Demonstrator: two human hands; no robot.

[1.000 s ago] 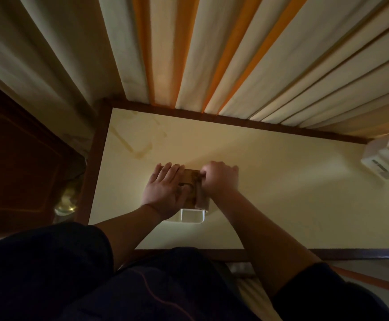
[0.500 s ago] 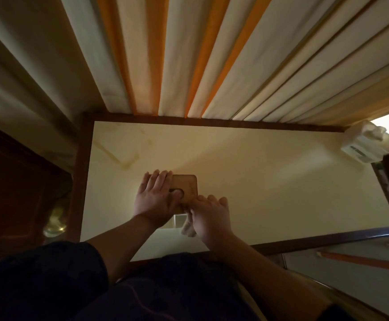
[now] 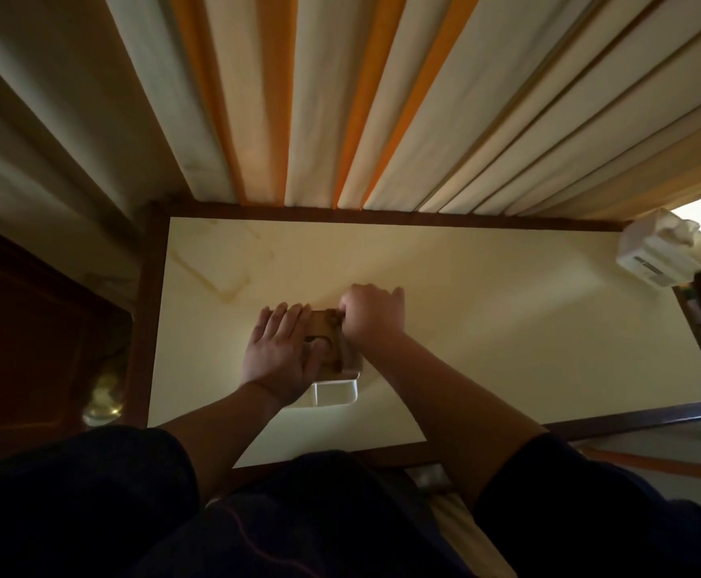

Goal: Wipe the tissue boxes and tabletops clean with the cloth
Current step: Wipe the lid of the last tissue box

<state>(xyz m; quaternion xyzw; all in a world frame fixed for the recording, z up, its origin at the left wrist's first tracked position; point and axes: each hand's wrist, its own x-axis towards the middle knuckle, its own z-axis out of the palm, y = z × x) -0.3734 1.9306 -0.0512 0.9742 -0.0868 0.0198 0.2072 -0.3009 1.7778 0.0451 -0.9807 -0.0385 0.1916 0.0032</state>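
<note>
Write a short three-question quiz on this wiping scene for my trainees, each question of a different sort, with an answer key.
1. True or false: the left hand lies flat with straight fingers on the brown lid of the tissue box.
2. Multiple choice: where is the second tissue box? A) at the table's far right corner B) on the floor C) under the left hand
3. Fill in: the right hand is curled at the box's ____ side, apparently pressing the cloth, which is mostly hidden.

Key: 1 true; 2 A; 3 right.
</note>
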